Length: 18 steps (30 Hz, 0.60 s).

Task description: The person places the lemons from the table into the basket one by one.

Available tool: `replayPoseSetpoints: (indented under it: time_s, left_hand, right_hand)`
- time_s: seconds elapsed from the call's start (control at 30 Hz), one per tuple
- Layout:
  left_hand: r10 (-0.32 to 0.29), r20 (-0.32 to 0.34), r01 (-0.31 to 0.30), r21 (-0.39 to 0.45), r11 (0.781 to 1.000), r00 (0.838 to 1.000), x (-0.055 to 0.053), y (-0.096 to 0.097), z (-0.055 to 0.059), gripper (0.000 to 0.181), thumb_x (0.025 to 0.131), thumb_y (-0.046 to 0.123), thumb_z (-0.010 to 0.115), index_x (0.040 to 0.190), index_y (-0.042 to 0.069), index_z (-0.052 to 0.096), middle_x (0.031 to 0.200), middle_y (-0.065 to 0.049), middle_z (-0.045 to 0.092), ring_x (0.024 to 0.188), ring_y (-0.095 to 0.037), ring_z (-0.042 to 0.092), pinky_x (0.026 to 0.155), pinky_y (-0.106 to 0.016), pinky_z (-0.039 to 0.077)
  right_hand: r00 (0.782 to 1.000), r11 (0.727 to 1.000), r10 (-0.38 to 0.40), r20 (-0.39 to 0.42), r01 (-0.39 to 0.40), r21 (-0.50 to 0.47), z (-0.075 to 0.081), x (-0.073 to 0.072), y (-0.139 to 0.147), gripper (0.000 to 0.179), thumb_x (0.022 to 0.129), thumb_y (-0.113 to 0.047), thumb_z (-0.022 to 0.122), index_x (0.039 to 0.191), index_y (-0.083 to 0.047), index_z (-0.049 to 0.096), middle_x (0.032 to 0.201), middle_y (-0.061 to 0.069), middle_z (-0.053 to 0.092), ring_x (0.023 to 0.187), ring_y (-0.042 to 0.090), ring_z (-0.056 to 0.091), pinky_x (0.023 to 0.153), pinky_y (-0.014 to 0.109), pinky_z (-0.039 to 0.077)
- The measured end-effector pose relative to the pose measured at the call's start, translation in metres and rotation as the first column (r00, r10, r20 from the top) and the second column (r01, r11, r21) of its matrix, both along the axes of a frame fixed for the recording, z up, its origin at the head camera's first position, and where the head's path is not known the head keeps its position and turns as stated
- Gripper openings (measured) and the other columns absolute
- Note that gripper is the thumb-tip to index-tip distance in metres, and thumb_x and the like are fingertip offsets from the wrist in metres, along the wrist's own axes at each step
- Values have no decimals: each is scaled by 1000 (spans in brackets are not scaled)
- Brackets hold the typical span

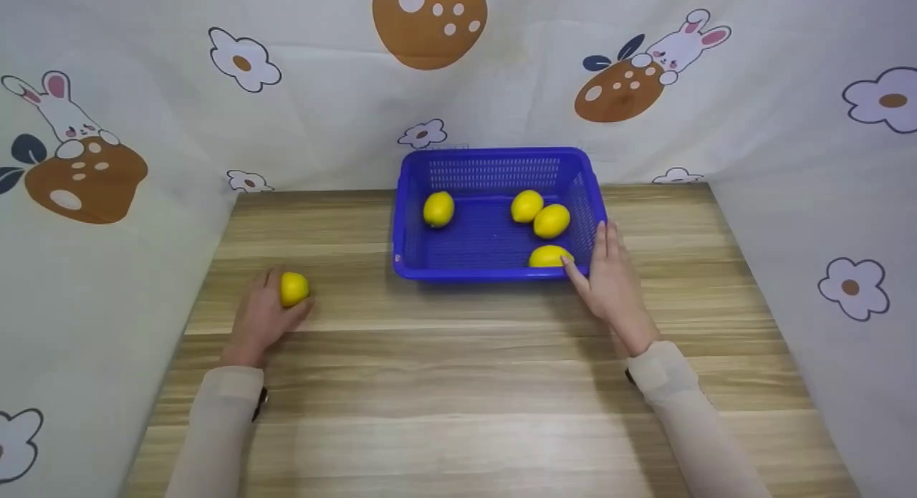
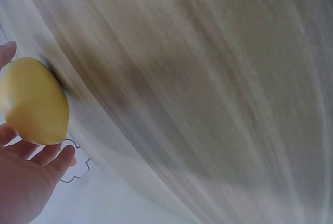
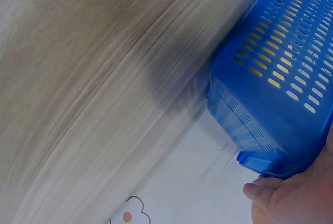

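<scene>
On the left of the table, my left hand (image 1: 261, 315) grips a yellow lemon (image 1: 294, 289) between thumb and fingers. The left wrist view shows the same lemon (image 2: 35, 101) with fingertips at both its ends. A blue plastic basket (image 1: 473, 274) with slotted walls stands near the back of the table. My right hand (image 1: 612, 279) holds its front right corner, thumb over the front rim and fingers along the right side. Inside lie several lemons: one lemon (image 1: 438, 209) at the left, two toward the right, and another lemon (image 1: 549, 256) behind the front wall, near my thumb.
The wood-grain table (image 1: 444, 390) is enclosed at the back and sides by a pale cloth (image 1: 322, 111) printed with rabbits and flowers. The basket's far side stands close to the back cloth.
</scene>
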State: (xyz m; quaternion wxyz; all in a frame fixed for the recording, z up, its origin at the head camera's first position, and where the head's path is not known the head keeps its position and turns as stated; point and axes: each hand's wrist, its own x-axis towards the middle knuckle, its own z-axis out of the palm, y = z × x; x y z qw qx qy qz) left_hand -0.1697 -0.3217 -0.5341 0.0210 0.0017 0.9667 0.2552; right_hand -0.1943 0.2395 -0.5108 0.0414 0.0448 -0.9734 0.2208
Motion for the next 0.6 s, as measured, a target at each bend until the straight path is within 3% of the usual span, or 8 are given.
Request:
replayPoseSetpoints:
  time_s: [0.6]
  left_hand:
    - [22,2,-22,69,997,1000,-8,-1,-11,76,97,20,74,151,-17,35,138,-41,48,125,-56,50,107,-69,44]
  right_hand:
    - [1000,1000,-1,-17,1,-1,0,0,0,95,108,-51,51,161,17,11,169,39,10,158,52,15,128,61,19]
